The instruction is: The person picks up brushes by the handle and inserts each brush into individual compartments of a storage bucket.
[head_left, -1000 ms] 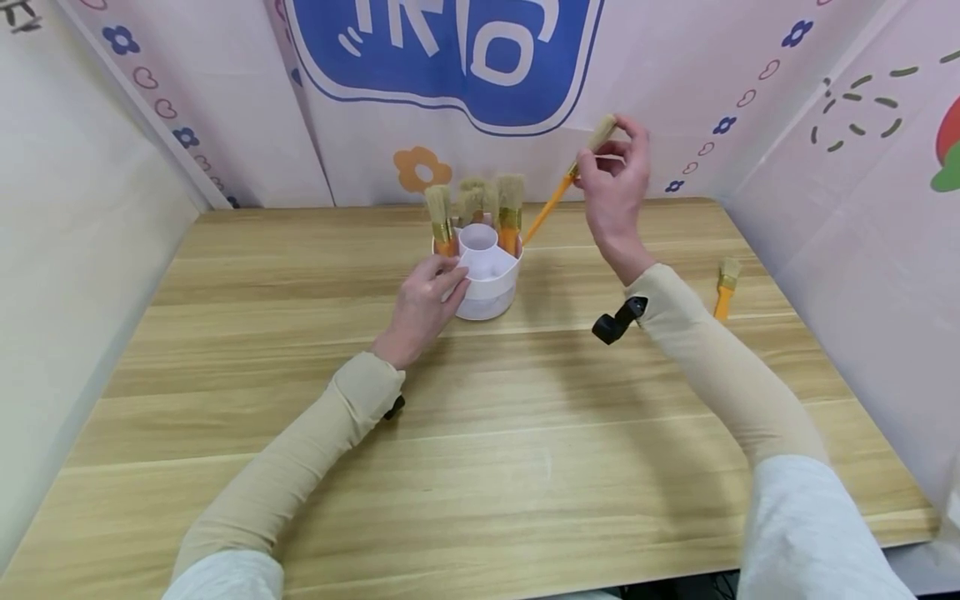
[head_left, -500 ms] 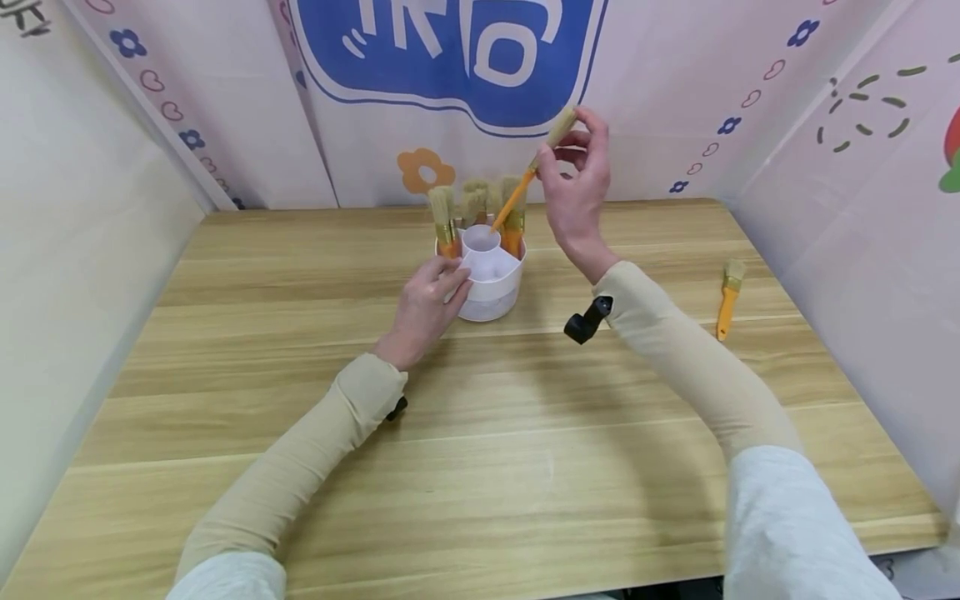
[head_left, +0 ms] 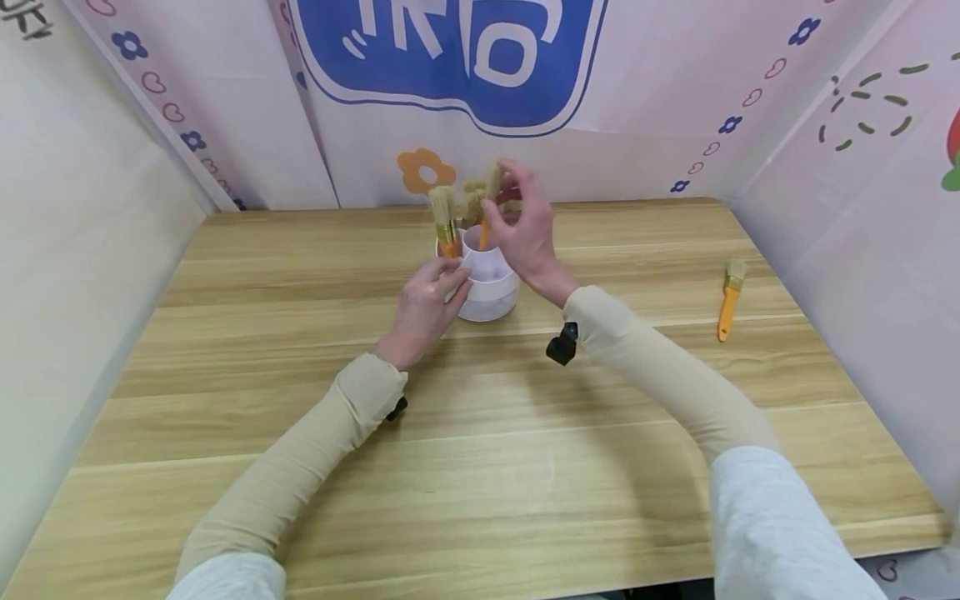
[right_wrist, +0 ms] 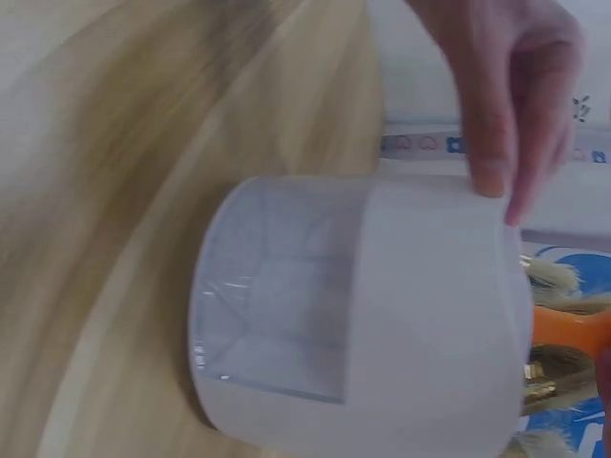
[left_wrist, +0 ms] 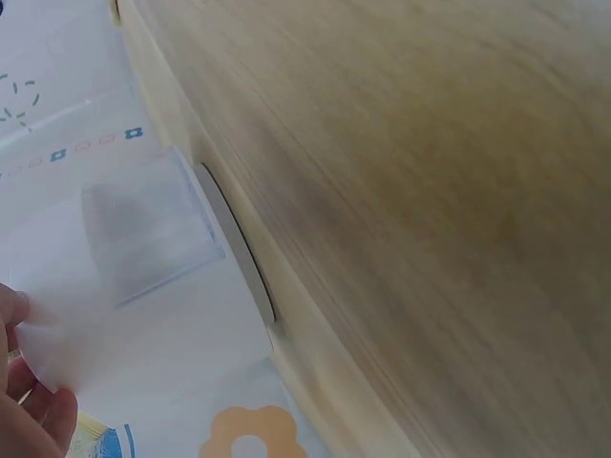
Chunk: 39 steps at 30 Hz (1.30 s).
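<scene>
A white round brush holder [head_left: 489,298] with a raised central cup stands near the back of the table. My left hand [head_left: 422,312] pinches its near-left rim. Its clear front window [right_wrist: 286,296] faces the right wrist camera. With the bristle end between thumb and fingers, my right hand [head_left: 525,229] holds a flat paintbrush [head_left: 484,235] upright over the holder. The orange handle points down into the central cup, its tip hidden there. Several other paintbrushes [head_left: 442,208] stand bristles up in the outer compartments, some covered by my right hand.
One more paintbrush [head_left: 729,300] with an orange handle lies on the table [head_left: 480,467] at the right. Printed white sheets [head_left: 637,158] rise behind the table and along both sides, close behind the holder.
My right hand has moved left and down with the paintbrush, which went from slanting beside the holder to nearly upright in its central cup. My left hand has stayed at the rim.
</scene>
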Available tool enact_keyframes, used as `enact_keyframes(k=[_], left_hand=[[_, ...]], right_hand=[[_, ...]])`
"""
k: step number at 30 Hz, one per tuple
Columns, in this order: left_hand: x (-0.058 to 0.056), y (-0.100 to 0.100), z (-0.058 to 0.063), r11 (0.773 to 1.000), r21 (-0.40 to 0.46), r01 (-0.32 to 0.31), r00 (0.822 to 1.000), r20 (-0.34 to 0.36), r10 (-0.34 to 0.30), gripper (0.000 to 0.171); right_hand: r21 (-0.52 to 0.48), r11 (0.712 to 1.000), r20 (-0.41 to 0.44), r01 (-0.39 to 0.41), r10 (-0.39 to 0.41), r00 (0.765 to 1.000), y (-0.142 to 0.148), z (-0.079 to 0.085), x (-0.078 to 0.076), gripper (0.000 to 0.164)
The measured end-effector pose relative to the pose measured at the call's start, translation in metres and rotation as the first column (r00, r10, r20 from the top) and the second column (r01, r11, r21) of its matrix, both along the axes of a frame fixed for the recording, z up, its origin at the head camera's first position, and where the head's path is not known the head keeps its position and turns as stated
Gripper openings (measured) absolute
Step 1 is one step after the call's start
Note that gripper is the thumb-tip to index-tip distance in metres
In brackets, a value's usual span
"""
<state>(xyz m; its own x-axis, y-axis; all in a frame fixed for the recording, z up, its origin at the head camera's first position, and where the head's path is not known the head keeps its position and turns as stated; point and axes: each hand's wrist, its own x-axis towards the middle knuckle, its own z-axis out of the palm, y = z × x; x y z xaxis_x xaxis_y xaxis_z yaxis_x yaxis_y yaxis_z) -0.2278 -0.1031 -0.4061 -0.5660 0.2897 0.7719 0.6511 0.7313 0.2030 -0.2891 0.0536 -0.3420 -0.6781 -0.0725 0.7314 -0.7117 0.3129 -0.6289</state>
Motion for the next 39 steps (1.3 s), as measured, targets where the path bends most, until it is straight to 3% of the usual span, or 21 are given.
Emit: enact_keyframes(k=[9,15,39], left_hand=[[0.0,-0.001,-0.004,1.0,-0.017,-0.01,0.999,-0.03,0.01,0.02],[0.0,-0.002,-0.002,1.0,-0.019,-0.008,1.0,-0.021,0.008,0.022],[0.0,-0.001,0.0,0.999,-0.032,-0.005,1.0,0.016,0.006,0.021]], right_hand=[[0.178,0.984,-0.071,-0.006,0.019,0.997,-0.004,-0.021,0.001,0.043],[0.244,0.97,-0.042,0.01,0.001,0.999,-0.005,-0.024,0.003,0.045],[0.335,0.942,-0.029,0.012,-0.002,1.0,-0.01,-0.025,0.005,0.046]])
